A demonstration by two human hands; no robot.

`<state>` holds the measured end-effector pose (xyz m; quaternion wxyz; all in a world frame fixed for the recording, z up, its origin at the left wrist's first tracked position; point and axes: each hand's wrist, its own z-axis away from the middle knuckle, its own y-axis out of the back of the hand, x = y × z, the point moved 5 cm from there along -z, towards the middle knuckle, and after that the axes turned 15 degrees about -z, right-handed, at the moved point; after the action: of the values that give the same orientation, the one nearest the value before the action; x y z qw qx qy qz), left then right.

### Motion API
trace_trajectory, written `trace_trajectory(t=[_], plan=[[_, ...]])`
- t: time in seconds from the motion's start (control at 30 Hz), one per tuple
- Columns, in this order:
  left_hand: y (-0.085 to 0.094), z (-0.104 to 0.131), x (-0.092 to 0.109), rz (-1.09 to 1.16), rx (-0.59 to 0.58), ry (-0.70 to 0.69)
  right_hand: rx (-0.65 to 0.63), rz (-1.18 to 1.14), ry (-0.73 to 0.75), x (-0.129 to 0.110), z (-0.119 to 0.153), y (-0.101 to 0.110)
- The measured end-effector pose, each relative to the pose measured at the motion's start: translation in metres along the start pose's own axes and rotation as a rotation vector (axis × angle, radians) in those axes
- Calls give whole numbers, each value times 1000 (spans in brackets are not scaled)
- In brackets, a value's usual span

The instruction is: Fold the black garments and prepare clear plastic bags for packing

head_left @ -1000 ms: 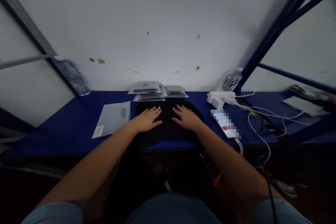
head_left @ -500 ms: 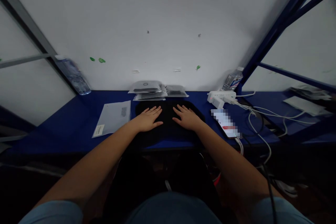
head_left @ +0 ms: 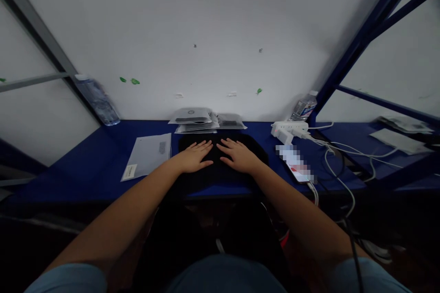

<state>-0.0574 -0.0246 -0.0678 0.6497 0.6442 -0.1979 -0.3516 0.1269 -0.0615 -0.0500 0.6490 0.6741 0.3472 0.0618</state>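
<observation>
Both hands lie palm down on the black cloth [head_left: 217,171], and the step in hand looks to be pressing or smoothing it flat; whether there is any pressure or sliding cannot be told from a single view. The cloth sits at the middle of the blue bench [head_left: 85,160], directly before the person and close to the front edge, its dark surface showing few folds in the dim light. A smoothing move from here would call for level palms and light, even contact, while a lift would call for the fingers to find an edge and close on it. The left hand [head_left: 190,159] has its fingers extended and slightly apart, the thumb standing away from them toward the other hand. The right hand [head_left: 240,156] mirrors it, fingers straight and fanned a little, thumb likewise out to the side. Neither hand pinches anything; each only seems to rest on the cloth, with a narrow strip of black between their fingertips. A pale flat packet [head_left: 147,153] lies beside the cloth on the left, a stack of packets [head_left: 192,116] is just behind, and a phone [head_left: 296,164] lies to the right.
</observation>
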Motion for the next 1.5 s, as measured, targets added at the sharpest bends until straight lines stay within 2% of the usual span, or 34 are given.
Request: trace_trajectory(t=[0.17, 0.4, 0.67, 0.87, 1.03, 1.1, 1.17, 1.37, 1.43, 1.5], plan=[[-1, -1, -1, 4, 17, -11, -48, -2, -89, 11, -1, -10], [1, -1, -2, -9, 2, -30, -66, 16, -97, 13, -2, -12], [-2, -3, -5, 3, 44, -34, -63, 11, -123, 15, -3, -11], [-1, -2, -5, 1, 26, 4, -40, 3, -101, 13, -2, -8], [3, 0, -5, 10, 11, 3, 25, 1, -6, 6, -1, 1], [9, -1, -9, 19, 16, 11, 28, -10, 20, 5, -1, 3], [21, -4, -16, 23, 75, 37, 15, -22, 28, 4, -2, 3], [72, -25, -54, -76, 389, 239, -3, -37, 5, 8, -4, -1], [78, -38, -64, -150, 386, 266, -7, -45, -3, 9, -4, -2], [75, -51, -72, -217, 338, 278, -12, -50, -9, 10, -4, -2]])
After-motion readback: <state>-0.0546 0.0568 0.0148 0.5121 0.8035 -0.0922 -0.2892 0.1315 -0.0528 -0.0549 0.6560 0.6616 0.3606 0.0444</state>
